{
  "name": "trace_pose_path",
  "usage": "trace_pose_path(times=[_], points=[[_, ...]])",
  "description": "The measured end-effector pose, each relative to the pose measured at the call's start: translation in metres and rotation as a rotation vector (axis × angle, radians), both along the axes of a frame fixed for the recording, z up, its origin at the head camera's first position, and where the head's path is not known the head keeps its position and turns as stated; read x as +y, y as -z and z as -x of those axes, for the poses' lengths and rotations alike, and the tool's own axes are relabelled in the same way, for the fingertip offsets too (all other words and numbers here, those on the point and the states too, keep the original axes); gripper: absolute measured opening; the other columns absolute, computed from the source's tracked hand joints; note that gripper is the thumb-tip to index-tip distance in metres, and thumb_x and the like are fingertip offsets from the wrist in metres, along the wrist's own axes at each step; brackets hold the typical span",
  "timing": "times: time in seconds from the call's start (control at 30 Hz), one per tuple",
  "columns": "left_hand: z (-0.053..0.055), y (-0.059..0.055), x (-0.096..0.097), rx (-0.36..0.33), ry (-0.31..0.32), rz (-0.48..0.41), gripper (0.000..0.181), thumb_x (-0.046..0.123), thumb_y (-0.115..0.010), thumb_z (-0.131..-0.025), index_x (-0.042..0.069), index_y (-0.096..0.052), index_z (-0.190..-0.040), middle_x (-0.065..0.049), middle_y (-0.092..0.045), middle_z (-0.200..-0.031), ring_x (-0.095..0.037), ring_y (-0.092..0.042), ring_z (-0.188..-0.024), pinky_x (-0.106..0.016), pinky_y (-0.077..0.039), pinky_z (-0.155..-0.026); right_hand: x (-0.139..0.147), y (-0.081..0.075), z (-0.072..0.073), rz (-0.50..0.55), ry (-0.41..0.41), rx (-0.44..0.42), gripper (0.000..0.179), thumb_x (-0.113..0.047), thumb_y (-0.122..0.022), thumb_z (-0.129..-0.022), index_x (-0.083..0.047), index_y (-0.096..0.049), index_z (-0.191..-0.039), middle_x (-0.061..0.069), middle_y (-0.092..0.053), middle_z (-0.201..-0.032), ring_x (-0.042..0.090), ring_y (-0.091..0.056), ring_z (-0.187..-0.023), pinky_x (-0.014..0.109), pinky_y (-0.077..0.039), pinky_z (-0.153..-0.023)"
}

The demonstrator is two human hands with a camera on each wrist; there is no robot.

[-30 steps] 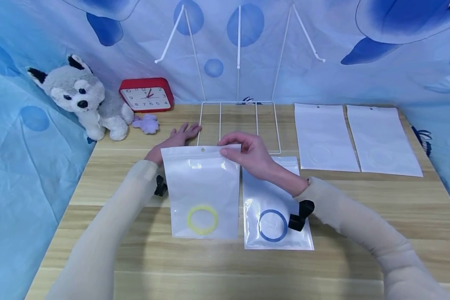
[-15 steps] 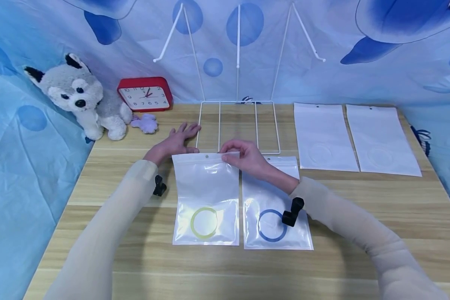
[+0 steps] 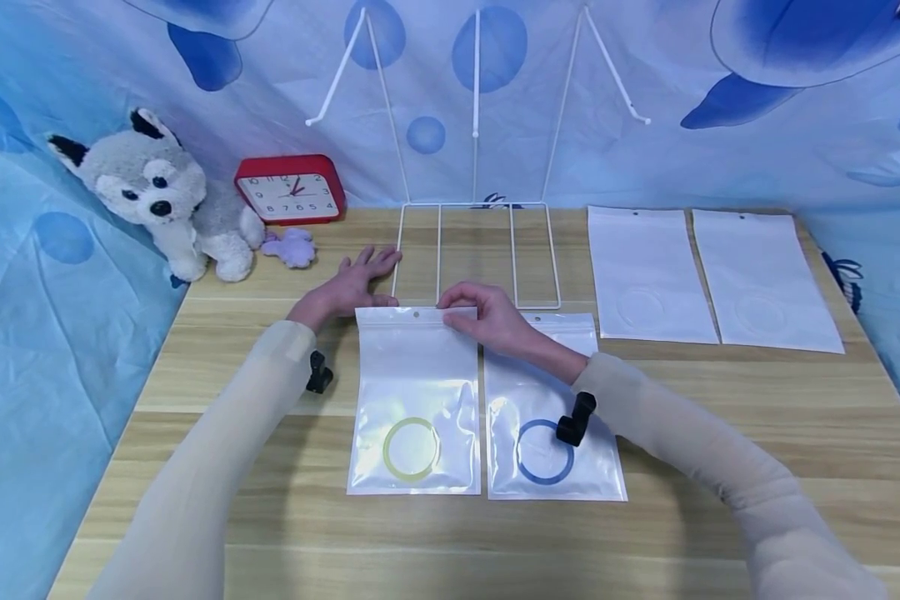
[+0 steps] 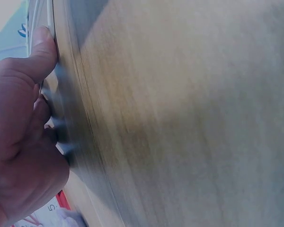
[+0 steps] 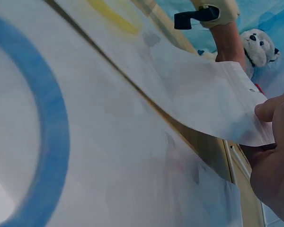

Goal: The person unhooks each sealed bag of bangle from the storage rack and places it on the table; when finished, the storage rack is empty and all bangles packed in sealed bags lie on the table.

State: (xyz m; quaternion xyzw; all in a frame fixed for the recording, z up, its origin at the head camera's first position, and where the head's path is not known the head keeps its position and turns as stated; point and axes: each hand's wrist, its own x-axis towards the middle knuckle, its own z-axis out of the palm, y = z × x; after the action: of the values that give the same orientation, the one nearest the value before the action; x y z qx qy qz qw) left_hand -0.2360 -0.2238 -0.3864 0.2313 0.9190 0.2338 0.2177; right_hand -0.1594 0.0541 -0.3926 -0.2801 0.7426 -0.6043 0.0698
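Note:
My right hand [image 3: 495, 318] pinches the top right corner of a white zip bag [image 3: 418, 375] between thumb and fingers. A yellow ring [image 3: 387, 450] shows through the bag's lower half. In the right wrist view the bag's top end [image 5: 217, 99] curves up off the table. A second zip bag [image 3: 506, 387], with a blue ring [image 3: 545, 481], lies flat to its right, partly under my right forearm. My left hand [image 3: 354, 287] lies with spread fingers at the left side of the white wire rack [image 3: 439, 250], its thumb near the held bag's top edge.
Two more white bags [image 3: 651, 267] lie face down at the back right. A plush husky [image 3: 176, 196], a red clock [image 3: 292, 190] and a small purple toy [image 3: 292, 247] stand at the back left. The rack's wire prongs [image 3: 476, 83] rise behind the hands.
My right hand has lowered the yellow-ring bag, so its lower part now lies on the table beside the blue-ring bag. The left hand has stayed by the rack, its thumb coming into view.

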Motion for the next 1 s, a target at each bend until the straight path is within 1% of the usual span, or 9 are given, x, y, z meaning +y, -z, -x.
trace_pose_path(times=[0.1, 0.2, 0.37, 0.63, 0.77, 0.93, 1.0], points=[[-0.001, -0.001, 0.000, -0.002, 0.006, 0.002, 0.086, 0.032, -0.068, -0.096, 0.012, -0.016, -0.161, -0.010, -0.003, -0.167, -0.037, 0.013, -0.149, -0.058, 0.013, -0.115, 0.000, 0.002, 0.002, -0.033, -0.023, 0.038, 0.018, 0.004, -0.067, -0.092, 0.000, -0.071, -0.110, 0.009, -0.071, -0.109, 0.021, -0.066, -0.109, 0.035, -0.049, -0.096], [-0.001, -0.001, 0.000, -0.002, -0.001, 0.009, 0.086, 0.032, -0.068, -0.096, 0.013, -0.016, -0.161, -0.009, -0.003, -0.168, -0.037, 0.013, -0.150, -0.058, 0.013, -0.116, 0.000, 0.004, 0.004, -0.056, -0.049, 0.071, 0.021, 0.005, -0.066, -0.092, -0.001, -0.072, -0.112, 0.008, -0.072, -0.111, 0.019, -0.066, -0.109, 0.034, -0.050, -0.096], [-0.001, 0.000, 0.000, -0.004, -0.014, 0.023, 0.085, 0.030, -0.068, -0.096, 0.015, -0.016, -0.162, -0.007, -0.003, -0.168, -0.035, 0.014, -0.150, -0.057, 0.012, -0.116, -0.001, 0.006, 0.007, -0.084, -0.084, 0.101, 0.022, 0.007, -0.066, -0.092, 0.000, -0.072, -0.111, 0.009, -0.072, -0.111, 0.019, -0.067, -0.107, 0.034, -0.051, -0.096], [-0.001, 0.000, 0.001, -0.007, -0.021, 0.032, 0.084, 0.031, -0.066, -0.097, 0.016, -0.015, -0.162, -0.005, -0.002, -0.168, -0.034, 0.014, -0.150, -0.056, 0.012, -0.116, 0.000, 0.008, 0.008, -0.156, -0.106, 0.134, 0.022, 0.007, -0.067, -0.090, 0.000, -0.072, -0.111, 0.009, -0.073, -0.108, 0.020, -0.067, -0.106, 0.031, -0.052, -0.093], [-0.001, -0.001, 0.001, -0.008, -0.018, 0.028, 0.084, 0.031, -0.066, -0.097, 0.016, -0.014, -0.162, -0.005, -0.002, -0.168, -0.034, 0.014, -0.150, -0.055, 0.012, -0.116, 0.001, 0.009, 0.010, -0.193, -0.105, 0.155, 0.022, 0.007, -0.067, -0.090, 0.001, -0.072, -0.110, 0.010, -0.073, -0.107, 0.020, -0.069, -0.102, 0.030, -0.053, -0.091], [-0.001, -0.001, 0.001, -0.003, -0.008, 0.022, 0.084, 0.030, -0.067, -0.097, 0.014, -0.014, -0.162, -0.007, -0.002, -0.168, -0.035, 0.013, -0.150, -0.055, 0.012, -0.116, 0.002, 0.010, 0.011, -0.267, -0.094, 0.237, 0.021, 0.004, -0.068, -0.089, 0.003, -0.071, -0.110, 0.012, -0.073, -0.107, 0.020, -0.068, -0.099, 0.029, -0.053, -0.089], [-0.001, 0.000, 0.000, -0.002, -0.006, 0.020, 0.084, 0.030, -0.066, -0.097, 0.014, -0.015, -0.162, -0.008, -0.002, -0.168, -0.036, 0.013, -0.150, -0.056, 0.012, -0.116, 0.002, 0.010, 0.012, -0.314, -0.092, 0.282, 0.022, 0.002, -0.068, -0.089, 0.002, -0.072, -0.111, 0.012, -0.073, -0.109, 0.021, -0.068, -0.099, 0.030, -0.053, -0.088]])
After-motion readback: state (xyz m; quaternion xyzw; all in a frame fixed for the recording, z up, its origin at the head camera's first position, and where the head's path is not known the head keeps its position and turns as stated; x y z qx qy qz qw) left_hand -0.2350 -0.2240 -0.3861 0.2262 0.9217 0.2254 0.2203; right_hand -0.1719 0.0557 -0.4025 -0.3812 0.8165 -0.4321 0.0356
